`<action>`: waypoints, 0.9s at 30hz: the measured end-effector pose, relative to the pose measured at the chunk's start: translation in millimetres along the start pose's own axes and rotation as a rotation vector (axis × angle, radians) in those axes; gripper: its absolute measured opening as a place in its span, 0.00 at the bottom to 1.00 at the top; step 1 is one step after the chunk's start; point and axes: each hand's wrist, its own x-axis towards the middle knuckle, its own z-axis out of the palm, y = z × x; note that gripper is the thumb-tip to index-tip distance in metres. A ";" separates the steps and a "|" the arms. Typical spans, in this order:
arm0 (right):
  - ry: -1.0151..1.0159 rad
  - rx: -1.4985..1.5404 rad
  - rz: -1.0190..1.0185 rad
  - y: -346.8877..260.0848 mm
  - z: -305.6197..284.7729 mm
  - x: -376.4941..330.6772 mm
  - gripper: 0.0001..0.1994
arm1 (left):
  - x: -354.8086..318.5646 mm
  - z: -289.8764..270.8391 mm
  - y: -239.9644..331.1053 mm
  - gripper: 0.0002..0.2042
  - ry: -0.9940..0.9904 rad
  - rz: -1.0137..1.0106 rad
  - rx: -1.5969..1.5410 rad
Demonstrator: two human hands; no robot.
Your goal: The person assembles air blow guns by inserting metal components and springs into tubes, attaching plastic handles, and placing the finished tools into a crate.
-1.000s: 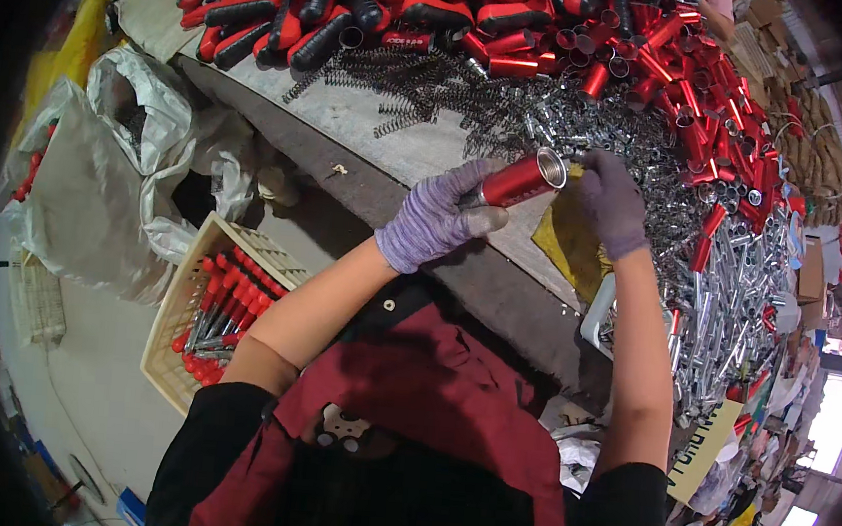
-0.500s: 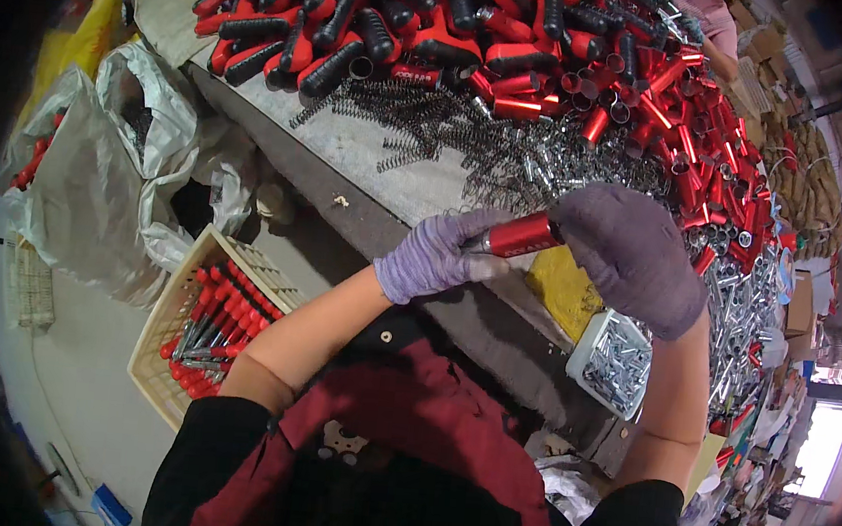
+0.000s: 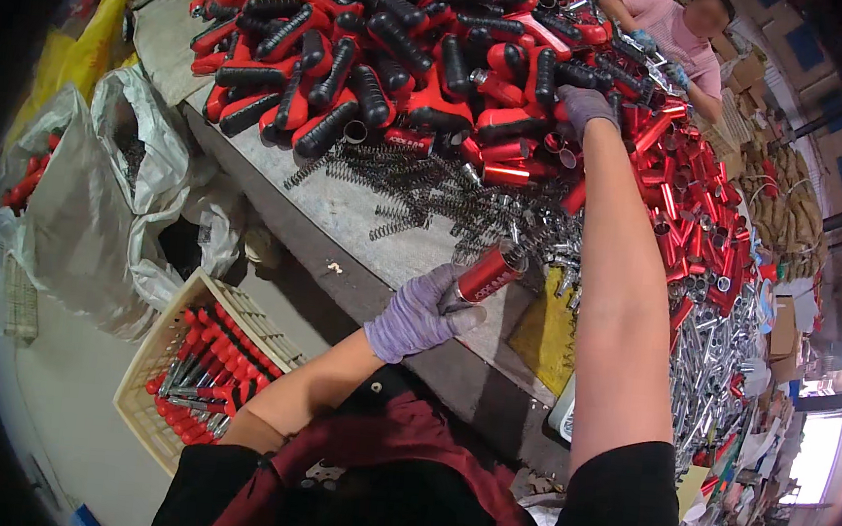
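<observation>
My left hand, in a pale purple glove, is closed round the lower end of a red metal tube. The tube tilts up to the right, its open end facing away from me. Far across the bench, my right hand in a darker purple glove reaches to the edge of a heap of red-and-black handles, beside loose red tubes. Its fingers are mostly hidden, so what they touch does not show. Dark coil springs lie between the two hands.
A cream plastic crate of red-tipped metal tools stands at lower left. White sacks sit left of the bench. Silver metal parts cover the right side, near a yellow cloth. Another person works at the far right.
My right hand has left the red tube's end and stretched far forward to the heap. The left hand keeps the tube, lowered slightly, with its open end now showing.
</observation>
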 end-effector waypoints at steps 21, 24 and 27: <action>-0.219 -0.012 -0.598 141.3 -146.1 -371.2 0.24 | -3.2 32.0 -1.6 0.28 -0.623 0.316 0.395; -0.325 -0.171 -0.573 151.9 -145.5 -383.3 0.25 | -8.7 56.8 26.9 0.29 -0.777 0.201 0.467; -0.061 -0.680 -1.145 167.0 -142.2 -390.3 0.24 | -16.1 72.0 12.2 0.29 -0.816 0.204 0.329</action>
